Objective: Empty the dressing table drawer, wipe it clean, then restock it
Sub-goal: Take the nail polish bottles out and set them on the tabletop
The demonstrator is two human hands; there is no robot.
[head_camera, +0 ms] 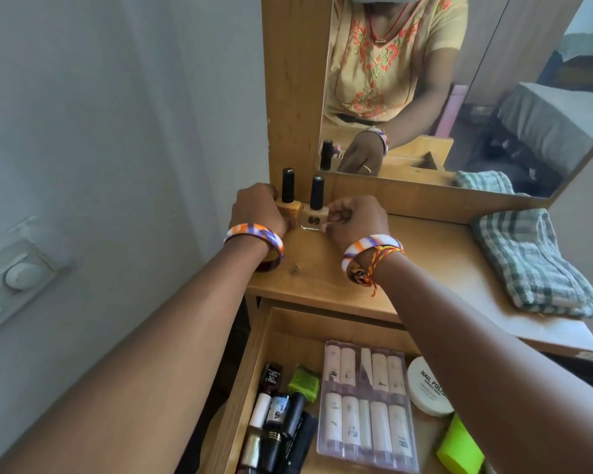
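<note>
Right now the drawer (274, 340) is pulled out below both wrists, still loaded: dark tubes (278, 429) at its left, a clear pack (367, 408) of pale bottles mid, a white tub (428, 388) and green bits (459, 443) on the right. So emptying looks barely begun, by my read.

Up on the tabletop (322, 282), left hand (257, 210) has fingers curled round bottle 1 (288, 200), amber w/ black cap, at the back corner. Right hand (353, 222) is curled too; fingertips pinch at the base of bottle 2 (314, 210), just beside bottle 1. Something thin and shiny sits under those fingertips, can't tell what. Bottles look nearly touching; whether they do, can't tell.

Further right of the right hand, well apart, a folded check cloth (531, 265) lies ready for the wipe. Mirror (459, 90) stands behind both hands.

Risks, as I judge: tall narrow bottles set close together, so a knuckle nudge on letting go could tip one into the other, maybe off the left edge. Bangles (254, 237) near the caps could catch too. Space beside the cloth is limited for the rest of the stuff, so crowding may cause knock-overs.
</note>
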